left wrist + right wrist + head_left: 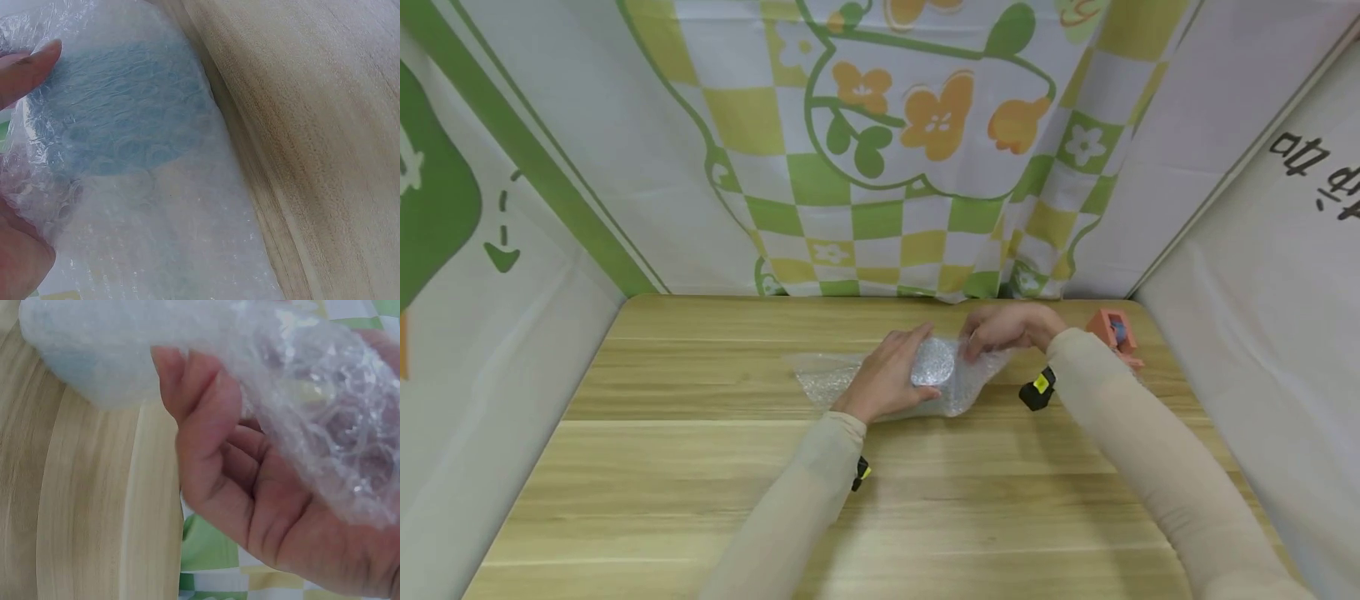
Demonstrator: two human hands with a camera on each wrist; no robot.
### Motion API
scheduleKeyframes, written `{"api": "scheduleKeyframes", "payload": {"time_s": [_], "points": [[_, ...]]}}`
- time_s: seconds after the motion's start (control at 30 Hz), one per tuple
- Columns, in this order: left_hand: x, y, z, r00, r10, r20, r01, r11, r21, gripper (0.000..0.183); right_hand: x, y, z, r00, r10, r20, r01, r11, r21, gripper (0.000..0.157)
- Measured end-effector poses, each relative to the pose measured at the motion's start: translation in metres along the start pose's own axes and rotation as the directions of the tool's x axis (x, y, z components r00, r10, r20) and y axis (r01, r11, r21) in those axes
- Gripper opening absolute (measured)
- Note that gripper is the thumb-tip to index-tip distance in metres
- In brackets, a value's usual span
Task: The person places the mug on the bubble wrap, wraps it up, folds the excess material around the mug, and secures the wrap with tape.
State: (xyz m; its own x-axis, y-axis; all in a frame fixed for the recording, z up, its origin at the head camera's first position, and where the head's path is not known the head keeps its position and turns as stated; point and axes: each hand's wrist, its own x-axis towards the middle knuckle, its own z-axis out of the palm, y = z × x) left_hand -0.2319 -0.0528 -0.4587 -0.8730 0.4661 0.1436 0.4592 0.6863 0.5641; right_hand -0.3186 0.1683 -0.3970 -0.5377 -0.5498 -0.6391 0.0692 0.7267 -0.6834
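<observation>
A round-ended object wrapped in bubble wrap [933, 362] lies on the wooden table. Through the layers in the left wrist view, a pale blue band [125, 119] shows; what the object is cannot be told. My left hand [886, 375] grips the bundle from its left side, with the thumb along the near edge. On the right, my right hand [1009, 327] pinches the loose end of the bubble wrap [337, 412], its fingers curled under the film in the right wrist view. More loose film [823, 379] spreads out left of the left hand.
An orange tape dispenser [1112, 332] with a blue roll stands at the table's back right, beyond the right forearm. A checked, flowered cloth [917, 167] hangs behind the table's back edge. White panels [1262, 275] stand along both sides.
</observation>
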Motion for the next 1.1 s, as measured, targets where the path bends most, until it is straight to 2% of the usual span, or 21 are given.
{"api": "scheduleKeyframes", "payload": {"time_s": [0.1,0.2,0.27,0.33,0.43,0.5,0.53,0.6,0.7,0.8,0.93,1.1], "points": [[0.0,0.0,0.001,1.0,0.002,0.001,-0.002,1.0,0.001,0.106,-0.002,-0.001,0.0,0.999,-0.037,0.003,0.037,0.998,0.049,0.02],[0.0,0.0,0.002,1.0,0.002,0.003,-0.002,1.0,-0.005,0.106,-0.003,0.0,0.004,0.998,-0.057,-0.042,0.06,0.995,0.083,0.014],[0.0,0.0,0.002,1.0,0.003,0.0,-0.003,1.0,-0.011,0.107,-0.004,0.002,0.008,0.994,-0.073,-0.078,0.083,0.987,0.137,0.011],[0.0,-0.001,0.002,1.0,0.005,-0.005,-0.005,1.0,-0.014,0.108,-0.004,0.005,0.013,0.99,-0.077,-0.116,0.102,0.967,0.233,0.011],[0.0,-0.002,0.003,1.0,0.008,-0.013,-0.008,1.0,-0.019,0.108,-0.006,0.011,0.019,0.986,-0.081,-0.146,0.138,0.888,0.438,0.015],[0.0,-0.002,0.003,1.0,0.015,-0.02,-0.015,1.0,-0.023,0.108,-0.007,0.016,0.023,0.984,-0.086,-0.153,0.159,0.811,0.563,0.022],[0.0,-0.002,0.003,1.0,0.019,-0.023,-0.02,0.999,-0.026,0.107,-0.008,0.019,0.024,0.984,-0.095,-0.15,0.168,0.773,0.612,0.03],[0.001,-0.003,0.004,0.999,0.038,-0.036,-0.039,0.999,-0.026,0.1,-0.01,0.025,0.026,0.982,-0.13,-0.137,0.189,0.719,0.669,0.038],[0.002,-0.003,0.004,0.996,0.076,-0.041,-0.076,0.997,0.003,0.086,-0.01,0.036,0.03,0.973,-0.181,-0.142,0.228,0.687,0.69,0.039],[0.004,-0.002,0.003,0.994,0.105,-0.013,-0.104,0.993,0.053,0.074,-0.01,0.047,0.035,0.961,-0.201,-0.19,0.276,0.671,0.688,0.026],[0.007,0.001,-0.002,0.991,0.115,0.066,-0.123,0.985,0.124,0.073,-0.008,0.062,0.042,0.941,-0.227,-0.25,0.338,0.616,0.712,0.021],[0.013,0.003,-0.006,0.983,0.109,0.148,-0.14,0.965,0.221,0.074,-0.004,0.078,0.05,0.921,-0.294,-0.255,0.38,0.546,0.747,0.022]]}}
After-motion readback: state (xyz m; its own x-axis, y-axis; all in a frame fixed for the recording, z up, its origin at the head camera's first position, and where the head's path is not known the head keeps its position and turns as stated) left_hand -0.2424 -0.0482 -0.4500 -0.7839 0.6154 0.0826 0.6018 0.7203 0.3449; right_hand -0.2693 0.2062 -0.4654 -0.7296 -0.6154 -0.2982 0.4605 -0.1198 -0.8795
